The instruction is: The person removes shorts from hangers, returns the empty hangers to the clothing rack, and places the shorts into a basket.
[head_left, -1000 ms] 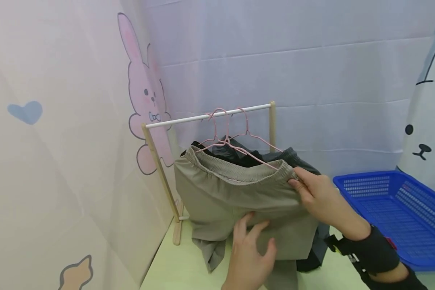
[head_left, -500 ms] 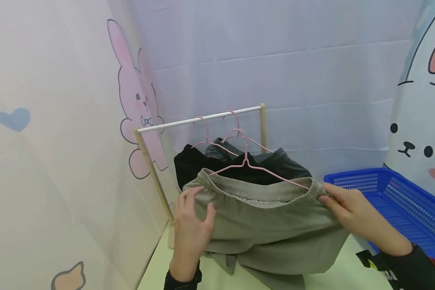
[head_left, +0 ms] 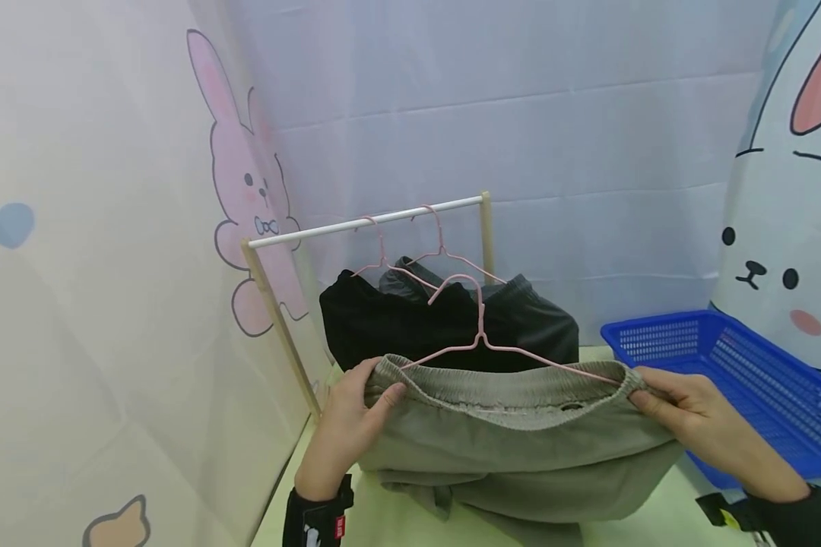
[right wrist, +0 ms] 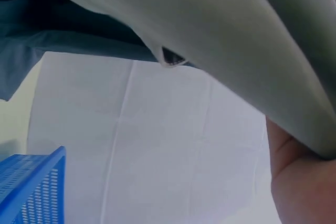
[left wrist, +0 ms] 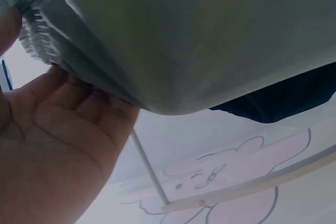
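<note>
Khaki elastic-waist pants (head_left: 540, 482) hang on a pink wire hanger (head_left: 480, 338), whose hook stands free in front of the rail. My right hand (head_left: 701, 425) pinches the right end of the waistband, thumb in front. At the opposite end my left hand (head_left: 345, 425) holds the waistband, its thumb on the front. The left wrist view has the fingers (left wrist: 92, 100) curled behind the cloth (left wrist: 184, 40). Much of the right hand (right wrist: 304, 182) is out of frame or behind fabric in the right wrist view.
Behind the pants, black pants (head_left: 383, 323) and dark grey pants (head_left: 540, 323) hang on pink hangers from a white rail (head_left: 328, 229) with wooden posts (head_left: 487, 239). A blue mesh basket (head_left: 746, 395) sits at right on the pale table (head_left: 369, 524). Printed cloth walls close the back and left.
The khaki pants and their hanger came off the rail, toward me and lower. My left hand moved from the front of the cloth to the waistband's left end. The right kept its pinch.
</note>
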The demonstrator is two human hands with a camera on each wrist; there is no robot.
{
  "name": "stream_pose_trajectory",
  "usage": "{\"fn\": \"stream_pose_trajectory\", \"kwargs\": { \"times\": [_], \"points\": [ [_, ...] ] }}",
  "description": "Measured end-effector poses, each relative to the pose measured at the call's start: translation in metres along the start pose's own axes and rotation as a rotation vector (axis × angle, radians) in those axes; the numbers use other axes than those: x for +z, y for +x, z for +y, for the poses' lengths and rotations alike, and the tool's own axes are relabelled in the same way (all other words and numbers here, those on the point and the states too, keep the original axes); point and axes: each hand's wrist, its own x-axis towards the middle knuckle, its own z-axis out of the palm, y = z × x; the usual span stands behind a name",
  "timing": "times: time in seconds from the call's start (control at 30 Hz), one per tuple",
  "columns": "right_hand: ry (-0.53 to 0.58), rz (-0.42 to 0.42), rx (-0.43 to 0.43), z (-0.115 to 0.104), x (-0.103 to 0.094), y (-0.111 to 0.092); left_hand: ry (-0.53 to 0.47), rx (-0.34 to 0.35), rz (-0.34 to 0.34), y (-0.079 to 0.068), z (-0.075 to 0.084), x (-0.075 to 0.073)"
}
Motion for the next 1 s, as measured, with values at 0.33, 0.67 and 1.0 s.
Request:
{"fn": "stream_pose_trajectory", "kwargs": {
  "times": [0.33, 0.67, 1.0],
  "points": [
    [-0.089, 0.074, 0.091, 0.026, 0.008, 0.000, -0.052, 0.037, 0.068, 0.011, -0.016, 0.023],
    [-0.191, 0.102, 0.180, 0.029, 0.012, -0.002, -0.070, -0.013, 0.083, 0.007, -0.015, 0.028],
    [-0.155, 0.196, 0.118, 0.032, 0.015, -0.001, -0.023, 0.044, 0.091, 0.010, -0.009, 0.024]
  ]
}}
